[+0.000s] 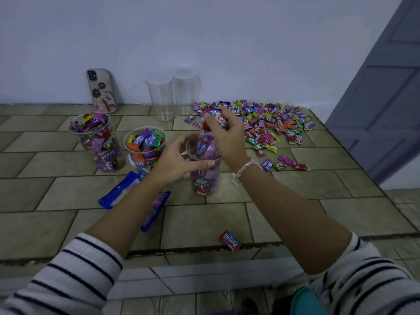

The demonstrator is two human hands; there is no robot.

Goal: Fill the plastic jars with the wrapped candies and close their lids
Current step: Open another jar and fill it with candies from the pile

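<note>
My left hand (177,162) grips jar (205,178) near rim; I think light, tippy. My right hand (229,139) pinches slippy candies (220,119) above it.

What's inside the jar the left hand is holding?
Wrapped candies: purple near the rim, red and green at the jar bottom. The right hand, gripping more candies, covers part of the mouth; the left hand hides part of the wall.

The hands (176,159) (227,137) hide part of the jar (205,176) (labels on its candies (203,186) blurred).
</note>
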